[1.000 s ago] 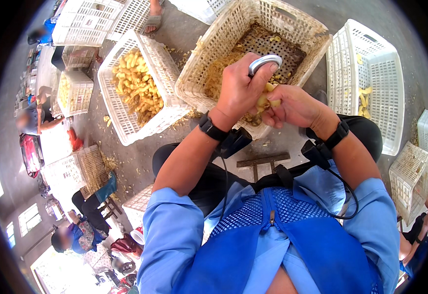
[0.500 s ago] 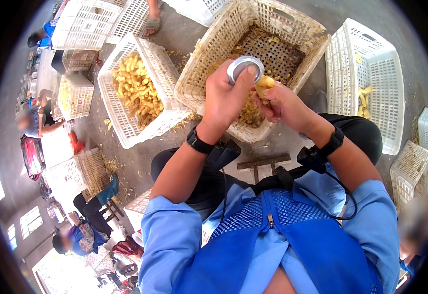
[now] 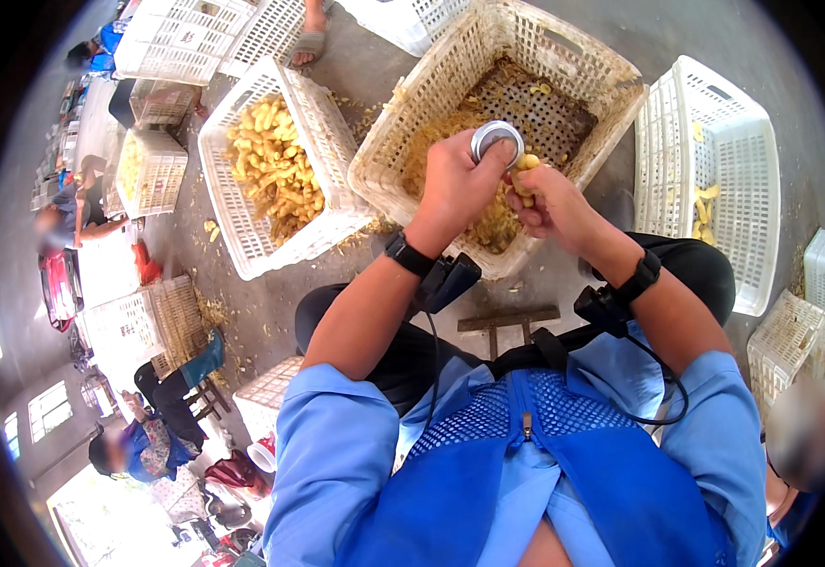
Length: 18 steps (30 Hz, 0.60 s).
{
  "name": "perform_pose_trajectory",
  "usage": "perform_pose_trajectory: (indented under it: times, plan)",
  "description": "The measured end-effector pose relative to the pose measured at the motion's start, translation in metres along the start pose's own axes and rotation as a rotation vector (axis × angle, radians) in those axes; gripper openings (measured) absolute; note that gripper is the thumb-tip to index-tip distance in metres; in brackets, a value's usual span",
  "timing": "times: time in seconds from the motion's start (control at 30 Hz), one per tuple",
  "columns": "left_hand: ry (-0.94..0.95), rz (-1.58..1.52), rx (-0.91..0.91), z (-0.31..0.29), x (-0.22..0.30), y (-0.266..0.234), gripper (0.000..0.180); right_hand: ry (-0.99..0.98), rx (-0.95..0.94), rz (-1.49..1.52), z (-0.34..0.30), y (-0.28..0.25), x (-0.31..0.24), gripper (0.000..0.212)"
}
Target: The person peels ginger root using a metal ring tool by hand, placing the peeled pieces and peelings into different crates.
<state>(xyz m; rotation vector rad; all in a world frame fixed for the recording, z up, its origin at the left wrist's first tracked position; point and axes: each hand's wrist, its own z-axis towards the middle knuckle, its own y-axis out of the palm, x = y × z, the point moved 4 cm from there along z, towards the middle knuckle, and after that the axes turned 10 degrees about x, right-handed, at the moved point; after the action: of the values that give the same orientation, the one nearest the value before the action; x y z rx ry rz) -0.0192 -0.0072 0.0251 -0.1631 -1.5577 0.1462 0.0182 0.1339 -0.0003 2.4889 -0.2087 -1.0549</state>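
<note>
My left hand [image 3: 455, 184] grips a round silver metal lid-like piece [image 3: 500, 133], with the thumb pressed over its face. In my right hand [image 3: 556, 210] is a knobbly yellow piece of ginger [image 3: 527, 163], pinched between thumb and fingers. The lid's edge is right beside the ginger; whether they touch I cannot tell. Both hands are over the near part of a dirty white plastic crate [image 3: 382, 142], whose bottom holds yellowish scrapings [image 3: 496, 231]. To the left, another crate [image 3: 329, 128] contains a heap of ginger [image 3: 275, 156].
On the right stands a white crate [image 3: 660, 161] with several yellow pieces [image 3: 704, 213]. A low wooden stool [image 3: 507, 319] is between my knees. More crates [image 3: 171, 42] stand at the far left. A person's sandalled foot [image 3: 309, 45] is at the back, and other people sit at both sides.
Both hands, the lid and the ginger have shifted slightly right and down in the picture. Surrounding crates have also shifted a little with the view. Both grips are unchanged.
</note>
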Motion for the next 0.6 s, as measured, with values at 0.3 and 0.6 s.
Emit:
perform_pose_trajectory:
  times: [0.3,0.6]
  plan:
    - [-0.048,0.056,0.275,0.021,-0.02,-0.046,0.019,0.08,-0.114,0.127,0.0,-0.007,-0.001,0.022]
    - [0.284,0.07,0.052,-0.003,0.027,0.0,0.015,0.052,-0.181,0.144,-0.003,-0.006,-0.004,0.023]
